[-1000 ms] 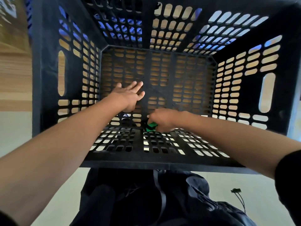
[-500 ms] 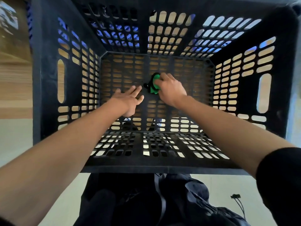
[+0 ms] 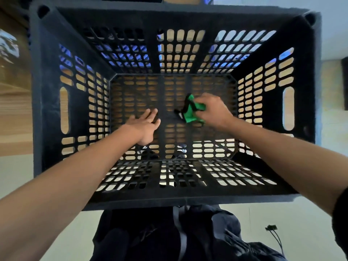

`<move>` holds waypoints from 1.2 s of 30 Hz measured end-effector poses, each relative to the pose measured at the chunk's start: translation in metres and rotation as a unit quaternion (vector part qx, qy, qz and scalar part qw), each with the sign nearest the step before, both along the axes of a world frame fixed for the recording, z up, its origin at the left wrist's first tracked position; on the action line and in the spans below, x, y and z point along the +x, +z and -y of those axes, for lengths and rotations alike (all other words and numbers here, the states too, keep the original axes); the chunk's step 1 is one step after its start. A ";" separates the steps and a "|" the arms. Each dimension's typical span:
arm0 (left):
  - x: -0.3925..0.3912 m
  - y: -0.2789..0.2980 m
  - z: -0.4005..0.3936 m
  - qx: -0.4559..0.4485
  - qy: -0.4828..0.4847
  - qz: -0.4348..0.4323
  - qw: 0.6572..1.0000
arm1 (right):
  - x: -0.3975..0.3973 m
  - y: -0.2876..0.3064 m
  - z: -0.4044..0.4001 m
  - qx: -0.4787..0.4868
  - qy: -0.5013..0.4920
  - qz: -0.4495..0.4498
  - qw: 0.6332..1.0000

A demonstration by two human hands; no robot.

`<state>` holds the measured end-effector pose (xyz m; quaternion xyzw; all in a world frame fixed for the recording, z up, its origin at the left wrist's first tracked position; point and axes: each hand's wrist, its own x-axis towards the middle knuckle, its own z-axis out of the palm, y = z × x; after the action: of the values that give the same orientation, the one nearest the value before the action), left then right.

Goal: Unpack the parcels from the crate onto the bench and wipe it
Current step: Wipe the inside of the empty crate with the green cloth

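Observation:
I look straight down into a deep black slotted crate (image 3: 47,110). Both my arms reach inside it. My right hand (image 3: 212,110) grips a bunched green cloth (image 3: 192,110) and presses it on the crate's perforated floor, right of centre. My left hand (image 3: 145,127) lies flat on the floor with straight fingers, left of centre, a short gap from the cloth. No parcels show inside the crate.
The crate's near rim (image 3: 188,201) sits just in front of my dark trousers (image 3: 169,236). Wooden flooring (image 3: 13,113) shows at the left and through the slots. A pale floor with a small black cable (image 3: 273,232) lies at the lower right.
My right hand swept the green cloth from the near edge of the crate floor up to the middle, then a little to the right. My left hand stayed flat in place.

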<state>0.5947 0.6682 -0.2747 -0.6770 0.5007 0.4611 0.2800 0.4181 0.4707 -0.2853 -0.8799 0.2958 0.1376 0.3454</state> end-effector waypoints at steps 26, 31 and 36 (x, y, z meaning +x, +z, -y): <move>-0.062 -0.013 0.039 -0.035 -0.104 0.005 0.994 | -0.007 -0.016 -0.014 -0.001 0.099 -0.147 0.984; -0.065 -0.013 0.039 -0.032 -0.125 0.016 0.992 | -0.025 -0.015 -0.035 0.063 0.216 -0.247 0.943; -0.064 -0.016 0.039 -0.039 -0.119 0.011 0.992 | -0.034 -0.012 -0.032 0.141 0.197 -0.315 0.917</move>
<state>0.5310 0.6291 -0.2910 -0.6281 0.5921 0.3971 0.3118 0.3841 0.5022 -0.2978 -0.7736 0.1872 0.5135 0.3206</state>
